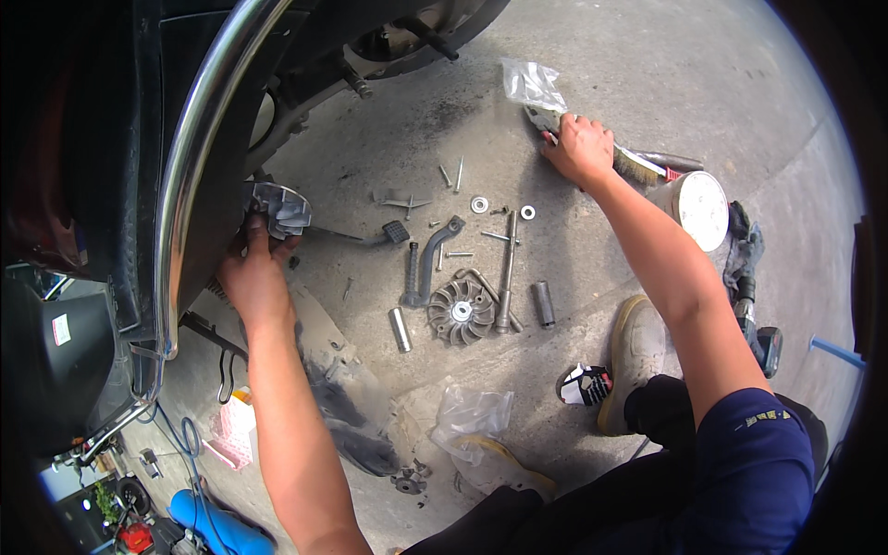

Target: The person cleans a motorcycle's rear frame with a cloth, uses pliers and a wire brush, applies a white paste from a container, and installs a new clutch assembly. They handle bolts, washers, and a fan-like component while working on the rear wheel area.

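Note:
At the underside of the dark scooter [208, 166], my left hand [257, 273] is closed on a grey ribbed part [280, 209]. How far that part sits on the scooter is hidden. My right hand [583, 148] reaches far right, fingers closed around what look like pliers [544, 120] with red on the handles. A clear plastic bag [534, 83] lies just beyond them. Between my hands, a finned fan wheel [462, 313], a kick-start lever [435, 254], a long T-shaped wrench [508, 277], a dark socket [543, 303] and a silver sleeve [400, 329] rest on the concrete.
Several bolts and washers [479, 204] are scattered there too. A wire brush [638, 168] and a white tub [700, 211] stand right, with a cordless power tool [758, 342] nearer. A dusty cover [338, 370], a plastic bag [474, 413] and my shoes [638, 351] occupy the near floor.

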A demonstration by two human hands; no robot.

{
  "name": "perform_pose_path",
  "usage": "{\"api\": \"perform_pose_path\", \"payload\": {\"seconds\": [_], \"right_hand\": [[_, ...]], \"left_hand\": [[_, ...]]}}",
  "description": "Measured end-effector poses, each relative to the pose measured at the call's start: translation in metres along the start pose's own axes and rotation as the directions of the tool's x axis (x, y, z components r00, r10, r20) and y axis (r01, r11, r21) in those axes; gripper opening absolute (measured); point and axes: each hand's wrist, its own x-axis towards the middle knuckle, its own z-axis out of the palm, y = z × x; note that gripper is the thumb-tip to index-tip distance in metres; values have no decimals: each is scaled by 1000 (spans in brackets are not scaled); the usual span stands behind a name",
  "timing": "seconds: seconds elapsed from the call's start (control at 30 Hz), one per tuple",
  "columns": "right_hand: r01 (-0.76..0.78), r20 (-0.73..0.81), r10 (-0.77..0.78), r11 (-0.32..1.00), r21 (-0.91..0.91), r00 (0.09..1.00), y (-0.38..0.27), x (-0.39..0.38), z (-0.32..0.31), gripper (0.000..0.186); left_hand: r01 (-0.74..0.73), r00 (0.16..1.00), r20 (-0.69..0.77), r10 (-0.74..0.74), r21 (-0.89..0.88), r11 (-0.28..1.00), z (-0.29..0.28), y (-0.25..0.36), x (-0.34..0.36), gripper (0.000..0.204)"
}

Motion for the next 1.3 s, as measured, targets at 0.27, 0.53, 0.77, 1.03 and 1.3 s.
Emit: {"api": "perform_pose_path", "payload": {"seconds": [0.27, 0.53, 0.77, 1.03, 1.3], "right_hand": [[204, -168, -147, 892, 403, 975, -36, -13, 2, 27], [301, -183, -319, 376, 876, 930, -150, -58, -49, 25], [117, -77, -339, 98, 988, 938, -234, -71, -84, 38], [99, -86, -225, 46, 994, 971, -275, -58, -92, 33], [85, -98, -168, -84, 993, 981, -279, -53, -87, 23]], "left_hand": [[-72, 997, -38, 74, 52, 996, 9, 1, 1, 44], [-91, 985, -141, 100, 72, 993, 22, 1, 4, 45], [-118, 979, -168, 115, -13, 993, 27, -4, 17, 53], [-105, 994, -51, 101, -86, 991, 22, -17, 54, 52], [-243, 968, -62, 244, 26, 970, 22, -11, 49, 52]]}}
